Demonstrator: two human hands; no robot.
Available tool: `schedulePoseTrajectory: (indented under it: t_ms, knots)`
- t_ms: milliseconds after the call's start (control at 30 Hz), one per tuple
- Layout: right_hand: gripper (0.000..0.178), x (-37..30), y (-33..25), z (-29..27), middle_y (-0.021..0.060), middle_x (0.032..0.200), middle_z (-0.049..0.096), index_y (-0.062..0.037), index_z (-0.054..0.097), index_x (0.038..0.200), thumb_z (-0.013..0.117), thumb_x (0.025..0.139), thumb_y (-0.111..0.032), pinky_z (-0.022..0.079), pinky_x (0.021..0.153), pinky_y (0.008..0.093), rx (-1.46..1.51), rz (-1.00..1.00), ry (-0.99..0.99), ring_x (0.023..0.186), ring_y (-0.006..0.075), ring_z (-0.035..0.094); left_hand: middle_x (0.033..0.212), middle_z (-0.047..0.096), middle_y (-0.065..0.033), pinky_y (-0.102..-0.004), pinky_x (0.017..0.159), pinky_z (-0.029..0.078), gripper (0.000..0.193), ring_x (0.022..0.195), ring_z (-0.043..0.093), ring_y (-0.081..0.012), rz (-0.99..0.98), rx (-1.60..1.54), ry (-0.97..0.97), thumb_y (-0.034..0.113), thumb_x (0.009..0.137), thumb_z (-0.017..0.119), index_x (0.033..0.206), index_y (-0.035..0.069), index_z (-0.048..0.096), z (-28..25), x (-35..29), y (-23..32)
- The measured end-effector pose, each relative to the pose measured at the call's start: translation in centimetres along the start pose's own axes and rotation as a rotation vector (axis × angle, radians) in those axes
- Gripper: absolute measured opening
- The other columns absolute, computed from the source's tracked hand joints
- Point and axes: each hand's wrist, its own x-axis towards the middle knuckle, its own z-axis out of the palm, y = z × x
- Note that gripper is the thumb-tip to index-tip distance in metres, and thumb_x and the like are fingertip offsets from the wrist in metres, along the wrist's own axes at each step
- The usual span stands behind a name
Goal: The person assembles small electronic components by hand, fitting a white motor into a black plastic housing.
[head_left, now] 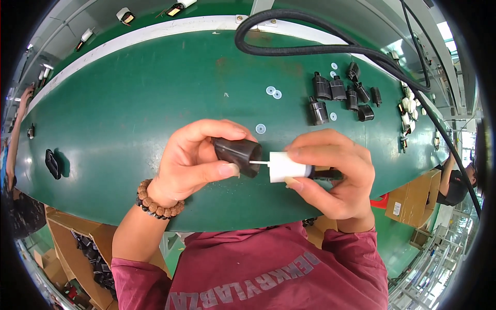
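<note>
1. Hands meet just below the middle of the head view, over the near edge of the green table. The left hand has its fingers curled shut around a black plastic housing, thumb pressed along its underside, open mouth turned toward 3 o'clock.
2. The right hand pinches a white cylindrical tool between thumb and forefinger, the other fingers folded round its dark handle. A thin white pin runs from the tool toward 9 o'clock, its tip at the mouth of the housing.
3. Handling, as a judgement: the housing looks light, rigid and smooth, so it could slip; a grip round its wider body, as now, seems firmest. The pin looks slender and likely to bend under sideways force, so the tool is best held by its thick white body.
4. Toward 1 o'clock lies a cluster of similar black parts with small white washers scattered toward 12 o'clock of the hands.
5. A thick black cable loops across the far edge at 12 o'clock and runs off toward 3 o'clock; a flat black piece rests at 9 o'clock. Cardboard boxes sit at 4 o'clock. Nothing lies between the two hands; the cable and spare parts are well apart from them.
</note>
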Motion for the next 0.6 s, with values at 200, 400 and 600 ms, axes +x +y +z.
schedulePoseTrajectory:
  t_ms: [200, 400, 600]
  knots:
    - [0.032, 0.1, 0.5, 0.6, 0.0165, 0.09, 0.067, 0.001, 0.065, 0.098, 0.075, 0.068, 0.001, 0.05, 0.061, 0.0276, -0.12, -0.025, 0.012, 0.073, 0.021, 0.065, 0.119, 0.054, -0.0151, -0.033, 0.094, 0.051, 0.044, 0.109, 0.059, -0.0218, 0.063, 0.148, -0.009, -0.019, 0.081, 0.06, 0.122, -0.006, 0.057, 0.8, 0.2, -0.5]
    - [0.032, 0.3, 0.7, 0.9, 0.0141, 0.092, 0.067, 0.0002, 0.064, 0.102, 0.073, 0.072, 0.005, 0.054, 0.068, 0.0302, -0.118, 0.02, -0.001, 0.08, 0.0233, 0.067, 0.116, 0.055, -0.0139, -0.0322, 0.094, 0.053, 0.044, 0.109, 0.059, -0.0219, 0.093, 0.167, 0.017, -0.019, 0.081, 0.061, 0.123, -0.006, 0.057, 1.0, 0.1, -0.4]
    - [0.03, 0.2, 0.9, 1.2, 0.014, 0.094, 0.065, 0.0, 0.062, 0.101, 0.071, 0.073, 0.005, 0.052, 0.069, 0.0302, -0.071, 0.156, 0.025, 0.08, 0.0248, 0.066, 0.112, 0.056, -0.0128, -0.033, 0.092, 0.054, 0.045, 0.105, 0.061, -0.0215, 0.078, 0.266, 0.05, -0.017, 0.08, 0.064, 0.122, -0.006, 0.058, 1.4, 0.0, -0.4]
